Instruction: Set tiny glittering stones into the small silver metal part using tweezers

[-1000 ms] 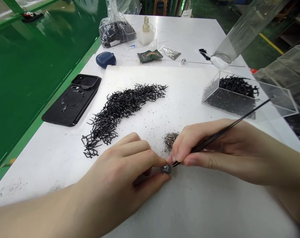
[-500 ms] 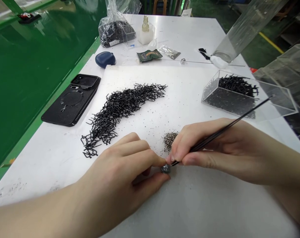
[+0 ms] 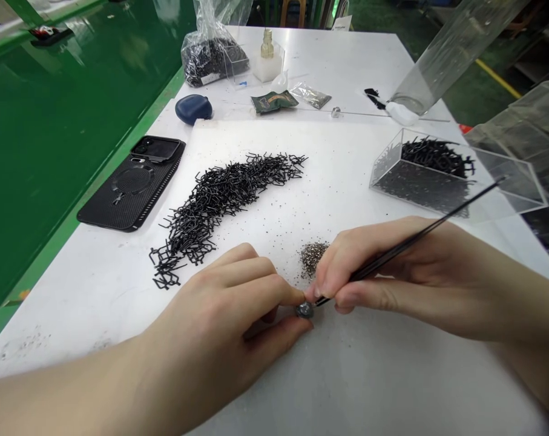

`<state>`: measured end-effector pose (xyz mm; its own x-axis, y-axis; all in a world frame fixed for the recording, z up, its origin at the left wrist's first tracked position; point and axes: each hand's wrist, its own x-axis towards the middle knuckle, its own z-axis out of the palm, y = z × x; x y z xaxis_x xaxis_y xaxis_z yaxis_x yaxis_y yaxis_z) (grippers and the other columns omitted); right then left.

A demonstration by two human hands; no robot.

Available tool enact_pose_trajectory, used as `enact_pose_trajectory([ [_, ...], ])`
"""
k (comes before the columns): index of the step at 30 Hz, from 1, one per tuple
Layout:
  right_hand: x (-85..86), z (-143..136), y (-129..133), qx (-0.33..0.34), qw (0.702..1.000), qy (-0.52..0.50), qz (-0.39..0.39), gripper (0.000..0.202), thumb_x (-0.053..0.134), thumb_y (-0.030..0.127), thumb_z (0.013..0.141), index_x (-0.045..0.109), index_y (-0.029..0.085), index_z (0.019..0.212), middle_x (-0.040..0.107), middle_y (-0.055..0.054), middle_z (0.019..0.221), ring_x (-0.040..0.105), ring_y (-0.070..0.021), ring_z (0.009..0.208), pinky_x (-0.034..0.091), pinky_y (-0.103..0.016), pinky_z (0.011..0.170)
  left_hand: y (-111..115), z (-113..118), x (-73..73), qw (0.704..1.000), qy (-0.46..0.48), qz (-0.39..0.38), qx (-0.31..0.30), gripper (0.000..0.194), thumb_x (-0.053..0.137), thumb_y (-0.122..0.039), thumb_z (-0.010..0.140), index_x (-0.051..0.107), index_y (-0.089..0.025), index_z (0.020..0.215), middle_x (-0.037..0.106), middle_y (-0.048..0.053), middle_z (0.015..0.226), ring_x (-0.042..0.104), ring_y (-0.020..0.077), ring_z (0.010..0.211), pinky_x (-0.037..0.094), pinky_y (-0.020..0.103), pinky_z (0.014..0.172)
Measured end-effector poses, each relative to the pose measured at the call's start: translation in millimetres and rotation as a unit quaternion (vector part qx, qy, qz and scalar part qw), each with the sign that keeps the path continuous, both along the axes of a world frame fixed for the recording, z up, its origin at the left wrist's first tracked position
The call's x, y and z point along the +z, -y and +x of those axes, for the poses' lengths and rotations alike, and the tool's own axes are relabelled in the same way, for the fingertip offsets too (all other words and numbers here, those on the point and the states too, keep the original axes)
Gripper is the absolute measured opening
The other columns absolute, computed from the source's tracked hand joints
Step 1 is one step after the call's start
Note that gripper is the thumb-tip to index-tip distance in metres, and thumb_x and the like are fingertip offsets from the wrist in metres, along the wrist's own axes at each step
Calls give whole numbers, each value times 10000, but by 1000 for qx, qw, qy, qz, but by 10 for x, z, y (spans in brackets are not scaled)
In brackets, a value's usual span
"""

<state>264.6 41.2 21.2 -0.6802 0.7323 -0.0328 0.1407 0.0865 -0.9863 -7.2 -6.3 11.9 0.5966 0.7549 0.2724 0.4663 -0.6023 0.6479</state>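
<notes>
Between the thumb and index finger of my left hand (image 3: 238,309) is a small, dark, shiny round piece (image 3: 305,310); its exact kind is too small to make out. My right hand (image 3: 392,272) is closed on slim black tweezers (image 3: 392,249), held like a pen. Their tips meet the right side of the round piece, and a right fingertip is close beside it. Just beyond my fingers lies a small heap of tiny shiny metal bits (image 3: 313,259). Farther left, a curved pile of bent black pieces (image 3: 229,194) spreads over the white surface.
A clear box (image 3: 419,175) of black pieces lies at right. A black phone (image 3: 131,184) and blue case (image 3: 193,109) are at left. Behind are a green packet (image 3: 274,102), a small bottle (image 3: 267,45), a plastic bag (image 3: 215,60) and a clear cylinder (image 3: 451,60).
Both hands keep their grips at nearly the same place. The tweezers and right fingers have shifted very slightly; the whole view has drifted a few pixels.
</notes>
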Motion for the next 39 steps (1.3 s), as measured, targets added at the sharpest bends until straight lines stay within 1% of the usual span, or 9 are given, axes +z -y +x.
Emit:
enact_pose_trajectory([
  [5,44,-14,-11,3,1000,6,12,48,924,274,1003,915,259,959,911,-18,947,871,-192,898,693,-241,805,3,2,-23,1000,1,-4,4,120,768,-107,1076,842,-150,992,736,-5,791,655,145,776,539,232,671],
  [10,113,97,-80,-88,992,37,83,123,979,387,961,927,284,918,905,-23,901,841,-207,839,678,-281,748,45,3,-83,999,38,-6,23,154,733,-112,1082,830,-231,1101,708,-32,802,635,145,774,546,255,719],
  [12,112,149,-119,-103,988,56,104,174,1004,425,937,926,272,909,893,-36,890,814,-208,796,658,-294,710,55,-3,-91,999,31,-15,27,196,721,-107,1075,830,-263,1127,727,-32,826,641,144,793,546,248,718],
  [15,76,185,-159,-93,988,68,104,205,995,434,949,916,248,919,876,-49,905,803,-215,810,650,-309,730,54,-9,-83,999,23,-20,34,232,704,-115,1055,829,-297,1128,741,-35,850,643,141,793,544,240,707],
  [21,27,178,-161,-78,990,72,92,141,964,384,975,912,254,962,884,-39,973,813,-218,899,666,-306,804,53,-3,-73,999,11,-19,47,255,721,-159,1039,833,-324,1199,709,-40,844,660,151,771,568,260,735],
  [23,31,182,-160,-74,991,73,87,135,963,388,975,915,262,970,890,-37,990,822,-222,915,679,-304,813,51,-5,-85,998,7,-13,53,224,775,-212,1027,832,-321,1214,710,-34,880,677,159,796,589,272,775],
  [26,43,187,-164,-71,992,73,80,136,968,393,967,918,266,967,895,-37,993,827,-228,917,697,-308,822,44,-14,-115,998,13,-10,54,134,803,-284,1036,826,-321,1163,706,-32,915,691,163,822,587,273,782],
  [31,53,182,-167,-73,992,70,78,151,976,403,961,923,263,936,903,-32,981,839,-217,921,706,-285,827,46,-32,-134,999,4,-13,52,110,758,-241,1078,811,-319,1134,698,-46,900,694,148,850,562,247,791],
  [39,11,217,-193,-67,991,60,97,117,1007,365,926,947,271,964,920,-24,976,862,-208,887,714,-244,764,55,-9,-88,999,-8,-18,48,119,745,-209,1088,805,-308,1115,703,-68,889,689,127,854,549,222,822],
])
